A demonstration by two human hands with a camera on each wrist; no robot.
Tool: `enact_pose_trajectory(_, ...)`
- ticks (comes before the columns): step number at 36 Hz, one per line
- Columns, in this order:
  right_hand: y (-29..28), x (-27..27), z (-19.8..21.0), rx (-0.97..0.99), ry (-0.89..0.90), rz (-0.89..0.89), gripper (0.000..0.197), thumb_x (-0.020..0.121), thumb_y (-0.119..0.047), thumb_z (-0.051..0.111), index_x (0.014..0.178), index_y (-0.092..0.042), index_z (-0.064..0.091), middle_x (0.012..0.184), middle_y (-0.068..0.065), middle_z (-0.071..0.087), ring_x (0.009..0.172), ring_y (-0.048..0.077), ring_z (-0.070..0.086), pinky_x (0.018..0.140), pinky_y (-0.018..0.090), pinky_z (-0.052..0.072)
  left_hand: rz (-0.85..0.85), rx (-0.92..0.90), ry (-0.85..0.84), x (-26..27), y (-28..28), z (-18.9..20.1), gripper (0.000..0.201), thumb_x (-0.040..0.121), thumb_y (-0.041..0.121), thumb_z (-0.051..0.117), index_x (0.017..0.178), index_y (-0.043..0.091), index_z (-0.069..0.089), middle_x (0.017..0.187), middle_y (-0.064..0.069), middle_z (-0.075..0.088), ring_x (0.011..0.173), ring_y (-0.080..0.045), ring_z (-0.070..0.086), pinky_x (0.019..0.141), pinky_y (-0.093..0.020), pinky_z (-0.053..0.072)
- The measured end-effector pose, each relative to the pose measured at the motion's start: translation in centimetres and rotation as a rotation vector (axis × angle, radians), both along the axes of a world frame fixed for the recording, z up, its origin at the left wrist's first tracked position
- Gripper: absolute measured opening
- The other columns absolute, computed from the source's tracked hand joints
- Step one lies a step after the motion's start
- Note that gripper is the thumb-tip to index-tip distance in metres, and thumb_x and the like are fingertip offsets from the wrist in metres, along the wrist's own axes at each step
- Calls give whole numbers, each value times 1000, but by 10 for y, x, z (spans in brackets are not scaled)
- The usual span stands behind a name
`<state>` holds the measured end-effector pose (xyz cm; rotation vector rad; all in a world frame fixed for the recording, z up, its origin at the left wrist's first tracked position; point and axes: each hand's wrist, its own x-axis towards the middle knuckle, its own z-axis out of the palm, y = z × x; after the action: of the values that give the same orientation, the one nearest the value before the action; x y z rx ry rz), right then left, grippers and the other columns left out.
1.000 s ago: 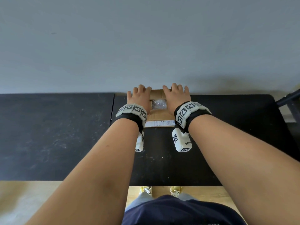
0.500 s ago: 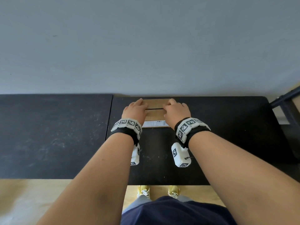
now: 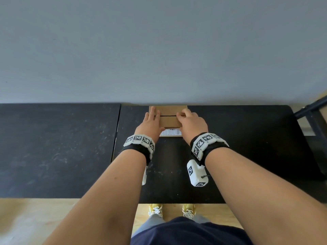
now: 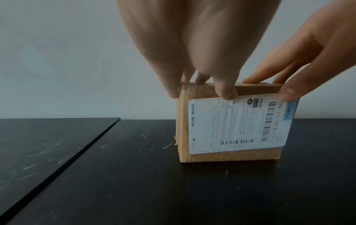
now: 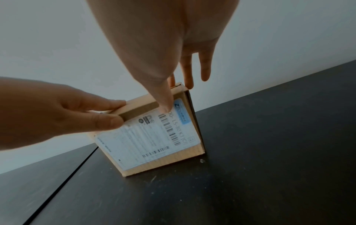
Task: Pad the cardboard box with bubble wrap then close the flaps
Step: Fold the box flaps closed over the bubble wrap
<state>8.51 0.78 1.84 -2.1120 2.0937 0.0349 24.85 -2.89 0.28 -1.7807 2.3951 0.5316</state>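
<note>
Left fingers (image 4: 224, 89): lie flat across the left end of the box top, thumb hooked down over the near upper edge onto the front face, so the left hand (image 3: 150, 123) clamps that end.
Right fingers (image 4: 256, 79): rest on the right end of the top, thumb pressed on the upper right corner of the front face; in the right wrist view two outer fingers hang just past the box's right side, free of it.
Right hand (image 3: 192, 125): grips the right end between thumb and fingers.
Box: a small brown cardboard box (image 3: 168, 119), upright on the surface, held between both hands.
Flaps: the two brown top flaps (image 3: 168, 111) lie flat and meet along a thin dark seam running left to right.
Label: a white printed shipping label (image 4: 238, 124) with barcodes and a blue corner patch covers most of the near face.
Bubble wrap: none shows under the folded flaps, so whether it is inside cannot be told.
Surface: a scuffed black tabletop surface (image 3: 230, 156); the box stands at its far edge, near the plain grey wall (image 3: 159, 50).
Neighbour: a second black surface panel (image 3: 53, 147) lies to the left, across a narrow gap.
Wrists: white marker-patterned bands (image 3: 206, 141) on black straps.
</note>
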Motion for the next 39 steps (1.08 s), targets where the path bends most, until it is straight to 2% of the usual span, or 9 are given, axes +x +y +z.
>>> enact_pose_trajectory(3, -10, -2, 1, 4, 19, -10, 57, 89, -8, 51, 144, -22, 39, 141, 2, 38, 114, 25, 47, 85, 35, 41, 1, 3, 6, -4, -10, 0, 74, 97, 35, 51, 153, 13, 8, 161, -1, -7, 148, -23, 8, 109, -42, 39)
enact_pose_trajectory(6, -22, -7, 2, 1, 31, -8, 56, 89, -8, 51, 142, -23, 42, 140, 2, 41, 113, 26, 47, 86, 36, 40, -14, -26, 4, -9, -25, 3, 70, 94, 34, 58, 149, 11, 21, 159, -3, 4, 140, -23, 25, 102, -42, 45)
enact_pose_trajectory(8, -31, -10, 3, 6, 37, -12, 55, 89, -9, 50, 141, -24, 44, 139, 2, 42, 114, 26, 48, 88, 37, 41, -28, -24, -1, -12, -36, 5, 67, 92, 33, 60, 146, 11, 27, 158, -3, 9, 136, -23, 32, 99, -42, 47)
enact_pose_trajectory(13, -53, -16, 3, -2, 25, -47, 52, 89, -10, 50, 139, -25, 48, 137, 2, 44, 112, 27, 49, 90, 38, 40, -29, 24, -20, -20, -63, 9, 66, 94, 29, 59, 149, 14, 26, 162, 0, 5, 140, -25, 32, 106, -42, 41)
enact_pose_trajectory(18, -73, -22, 3, -1, 47, -45, 52, 90, -12, 51, 140, -26, 46, 138, 1, 43, 112, 27, 49, 88, 37, 39, -32, 4, -17, -26, -82, 11, 63, 93, 29, 59, 147, 13, 30, 161, -2, 9, 136, -25, 35, 102, -43, 44)
enact_pose_trajectory(21, -83, -25, 5, 11, 58, -52, 53, 91, -12, 51, 142, -26, 44, 140, 2, 41, 114, 27, 48, 91, 38, 39, -35, -10, -6, -30, -92, 10, 62, 94, 28, 59, 146, 13, 31, 159, -2, 13, 136, -24, 34, 100, -43, 45)
enact_pose_trajectory(29, -92, -25, 4, 15, 83, -35, 56, 87, -9, 56, 141, -22, 45, 139, 5, 40, 118, 28, 44, 94, 38, 38, -31, -29, 14, -30, -96, 8, 60, 94, 30, 59, 146, 13, 34, 159, -1, 15, 137, -23, 35, 104, -41, 43)
enact_pose_trajectory(39, -90, -24, 11, 20, 88, -30, 54, 88, -12, 51, 141, -23, 47, 141, 4, 40, 129, 28, 34, 99, 40, 36, -24, -106, -13, -29, -90, 12, 56, 92, 34, 60, 142, 18, 39, 155, 3, 23, 133, -21, 36, 94, -42, 49)
